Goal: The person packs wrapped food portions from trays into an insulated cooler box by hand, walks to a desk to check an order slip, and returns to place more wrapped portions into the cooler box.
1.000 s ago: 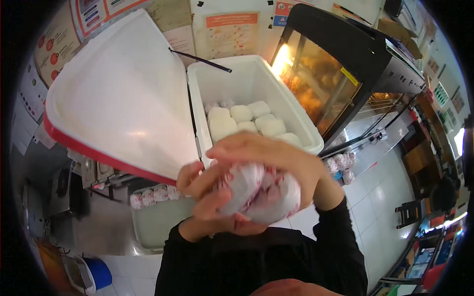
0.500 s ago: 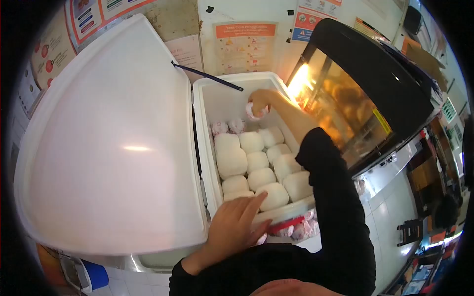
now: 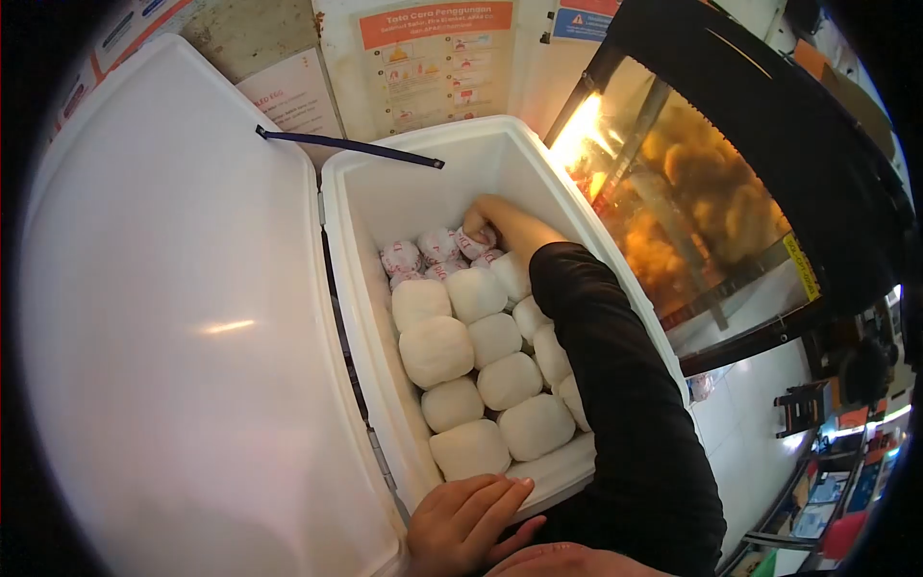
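Deep in the far end of the white cooler box (image 3: 567, 207), my right hand (image 3: 490, 219) is closed round a wrapped ball (image 3: 474, 243) with red print. It sits beside other wrapped balls (image 3: 401, 257) at the far left of the box. Several plain white round bundles (image 3: 436, 351) fill the rest of the box in rows. My left hand (image 3: 468, 519) rests on the near rim, fingers spread and holding nothing. My right sleeve covers part of the bundles on the right.
The cooler's lid (image 3: 192, 317) stands open at the left, joined by a dark strap (image 3: 351, 146). A lit glass display cabinet (image 3: 692, 192) stands close along the right side. Printed sheets (image 3: 437, 62) hang on the wall behind.
My right hand has gone lower into the box with the wrapped ball, which now lies beside the others. My left hand stays at the near rim. The view has moved closer to the box.
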Motion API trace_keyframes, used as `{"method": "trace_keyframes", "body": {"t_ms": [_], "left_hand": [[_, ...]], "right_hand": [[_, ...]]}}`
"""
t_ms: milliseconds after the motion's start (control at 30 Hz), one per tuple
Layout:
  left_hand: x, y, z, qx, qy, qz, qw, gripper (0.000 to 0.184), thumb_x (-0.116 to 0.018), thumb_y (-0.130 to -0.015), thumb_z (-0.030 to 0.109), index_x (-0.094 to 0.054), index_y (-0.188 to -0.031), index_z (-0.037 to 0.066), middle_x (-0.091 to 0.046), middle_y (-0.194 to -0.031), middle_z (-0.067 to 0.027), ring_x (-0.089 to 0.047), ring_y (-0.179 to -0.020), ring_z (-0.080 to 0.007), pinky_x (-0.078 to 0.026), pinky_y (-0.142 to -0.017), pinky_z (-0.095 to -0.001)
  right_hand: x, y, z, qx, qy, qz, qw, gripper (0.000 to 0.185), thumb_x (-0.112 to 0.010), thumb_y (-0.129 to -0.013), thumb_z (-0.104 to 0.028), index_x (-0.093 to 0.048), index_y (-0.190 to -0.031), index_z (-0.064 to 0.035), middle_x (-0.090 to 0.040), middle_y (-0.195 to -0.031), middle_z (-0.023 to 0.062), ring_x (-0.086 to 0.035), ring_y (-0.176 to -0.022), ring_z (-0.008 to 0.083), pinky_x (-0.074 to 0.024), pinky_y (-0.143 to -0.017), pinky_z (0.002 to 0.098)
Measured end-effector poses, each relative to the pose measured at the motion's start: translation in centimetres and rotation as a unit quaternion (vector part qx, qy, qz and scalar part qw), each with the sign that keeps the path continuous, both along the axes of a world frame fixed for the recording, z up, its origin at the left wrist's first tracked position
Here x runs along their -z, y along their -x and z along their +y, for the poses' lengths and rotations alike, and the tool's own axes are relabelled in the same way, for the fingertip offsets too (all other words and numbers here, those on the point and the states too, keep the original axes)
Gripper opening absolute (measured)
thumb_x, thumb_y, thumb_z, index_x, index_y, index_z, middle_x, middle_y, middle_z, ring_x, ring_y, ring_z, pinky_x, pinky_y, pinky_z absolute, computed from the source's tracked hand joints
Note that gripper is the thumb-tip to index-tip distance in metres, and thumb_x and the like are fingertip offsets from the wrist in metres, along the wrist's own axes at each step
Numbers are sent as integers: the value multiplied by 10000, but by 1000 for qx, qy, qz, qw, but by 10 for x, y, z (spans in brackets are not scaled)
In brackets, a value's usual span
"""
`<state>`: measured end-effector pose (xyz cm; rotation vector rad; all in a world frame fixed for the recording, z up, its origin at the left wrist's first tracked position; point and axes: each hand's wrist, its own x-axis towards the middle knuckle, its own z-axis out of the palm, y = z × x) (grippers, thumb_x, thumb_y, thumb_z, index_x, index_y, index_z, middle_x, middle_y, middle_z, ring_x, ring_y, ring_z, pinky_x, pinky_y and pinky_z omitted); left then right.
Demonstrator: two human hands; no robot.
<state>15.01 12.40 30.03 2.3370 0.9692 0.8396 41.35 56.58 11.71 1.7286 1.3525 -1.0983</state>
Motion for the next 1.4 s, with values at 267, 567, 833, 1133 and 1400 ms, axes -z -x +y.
{"method": "trace_keyframes", "body": {"t_ms": [267, 567, 833, 1133, 1400], "left_hand": [[-1, 2, 4, 40, -14, -46, 998, 429, -798, -646, 249, -623, -998, 75, -659, -894, -98, -646, -833, -250, -487, -714, -368], [0, 4, 10, 55, -68, -67, 994, 375, -739, -706, 194, -611, -1015, 25, -635, -885, -98, -625, -805, -232, -496, -669, -322], [52, 35, -20, 131, -467, -166, 859, 199, -666, -758, 188, -626, -894, 48, -620, -877, -109, -608, -809, -201, -529, -696, -295], [247, 216, 9, -533, -90, 140, 830, 914, -704, -606, 145, -229, -1385, 91, -317, -1314, -241, -274, -1244, -393, -276, -972, -568], [273, 324, 48, -369, 83, 384, 842, 658, -719, -571, 146, -488, -1182, 71, -453, -1250, -154, -442, -1126, -366, -382, -912, -504]], "right_hand": [[9, 13, 24, -140, 25, -82, 986, 547, -730, -681, -332, -604, -1130, -48, -639, -1081, 98, -623, -905, 277, -495, -801, 380], [10, 24, -47, -291, -573, -76, 762, 140, -689, -609, -177, -700, -709, -79, -667, -818, 159, -652, -769, 286, -522, -667, 393], [-80, 21, -51, -183, -276, 58, 942, 560, -631, -768, -116, -453, -1299, -149, -479, -1265, 84, -514, -1083, 257, -554, -733, 424], [-264, 83, -167, -229, -399, 79, 884, 579, -593, -753, -118, -453, -1306, -214, -561, -1146, 73, -581, -873, 204, -517, -694, 333], [-310, 70, -317, -309, -468, 250, 790, 517, -625, -797, -176, -482, -1293, -188, -592, -1063, 53, -567, -860, 145, -477, -724, 278]]}}
